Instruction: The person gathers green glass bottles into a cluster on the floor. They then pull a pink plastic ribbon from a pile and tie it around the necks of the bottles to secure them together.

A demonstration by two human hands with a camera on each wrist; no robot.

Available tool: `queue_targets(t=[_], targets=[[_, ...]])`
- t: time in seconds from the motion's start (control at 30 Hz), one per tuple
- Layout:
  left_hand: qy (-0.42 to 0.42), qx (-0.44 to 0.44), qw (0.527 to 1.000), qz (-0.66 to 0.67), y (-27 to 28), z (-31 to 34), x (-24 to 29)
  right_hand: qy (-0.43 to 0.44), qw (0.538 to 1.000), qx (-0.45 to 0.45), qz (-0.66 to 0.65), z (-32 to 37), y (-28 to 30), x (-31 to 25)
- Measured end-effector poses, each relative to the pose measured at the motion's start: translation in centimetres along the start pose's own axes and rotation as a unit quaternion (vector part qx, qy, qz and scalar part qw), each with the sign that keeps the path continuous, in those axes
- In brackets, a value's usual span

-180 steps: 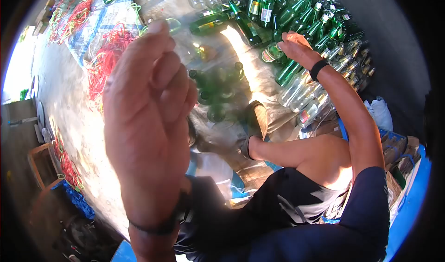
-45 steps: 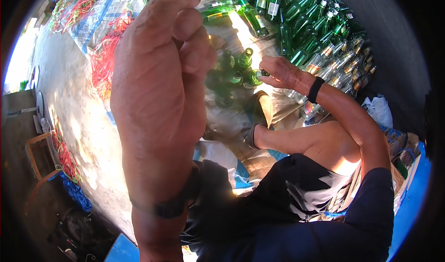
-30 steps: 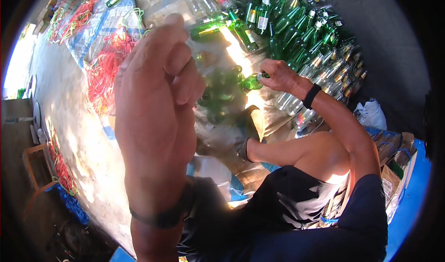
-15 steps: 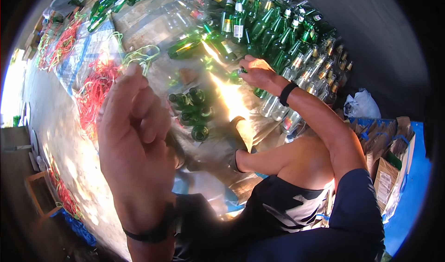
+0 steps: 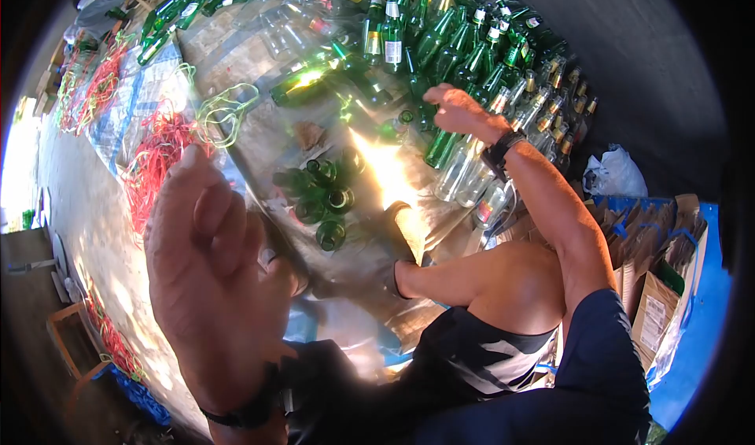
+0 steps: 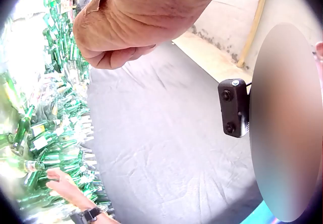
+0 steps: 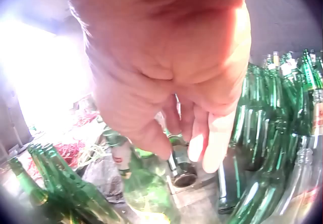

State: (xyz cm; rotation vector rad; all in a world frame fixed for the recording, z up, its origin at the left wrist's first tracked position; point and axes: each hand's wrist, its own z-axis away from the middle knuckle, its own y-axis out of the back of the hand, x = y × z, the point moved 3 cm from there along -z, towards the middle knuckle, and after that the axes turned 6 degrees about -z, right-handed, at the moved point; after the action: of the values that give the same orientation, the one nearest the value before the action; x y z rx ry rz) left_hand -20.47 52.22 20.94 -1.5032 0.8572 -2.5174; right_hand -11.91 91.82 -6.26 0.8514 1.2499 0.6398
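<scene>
My right hand [image 5: 464, 114] reaches over the floor at the edge of a heap of green bottles [image 5: 448, 48]. Its fingers are spread, with nothing gripped between them. In the right wrist view a small dark green bottle [image 7: 182, 171] shows just beyond the fingertips. A green bottle mouth [image 5: 406, 117] appears left of the hand in the head view. Several green bottles [image 5: 331, 234] stand close together nearer my feet. My left hand [image 5: 216, 280] is raised near the head camera, fingers loosely curled and holding nothing; the left wrist view shows its bent wrist and curled fingers [image 6: 118, 57].
Clear glass bottles [image 5: 464, 181] lie beside the green heap. Red string [image 5: 157, 162] and pale green string [image 5: 228, 114] lie at left. A box of folded cardboard [image 5: 653, 303] stands at right near a white plastic bag [image 5: 615, 173]. A dark sheet [image 6: 146, 133] hangs behind the bottles.
My right hand held a green bottle a second ago and carried it toward the heap; now its fingers are off it. The head view has shifted, and my left hand stays raised.
</scene>
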Motion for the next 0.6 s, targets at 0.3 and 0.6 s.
queue_targets(t=[0.3,0.6], targets=[[-0.012,0.070,0.997,-0.012,1.0,-1.0,0.0,-0.382,0.922,0.049,-0.049,1.0,3.6,6.6],[-0.009,-0.065,0.996,-0.056,1.3,-1.8,-0.2,-0.371,0.925,0.064,-0.045,1.1,2.6,11.1]])
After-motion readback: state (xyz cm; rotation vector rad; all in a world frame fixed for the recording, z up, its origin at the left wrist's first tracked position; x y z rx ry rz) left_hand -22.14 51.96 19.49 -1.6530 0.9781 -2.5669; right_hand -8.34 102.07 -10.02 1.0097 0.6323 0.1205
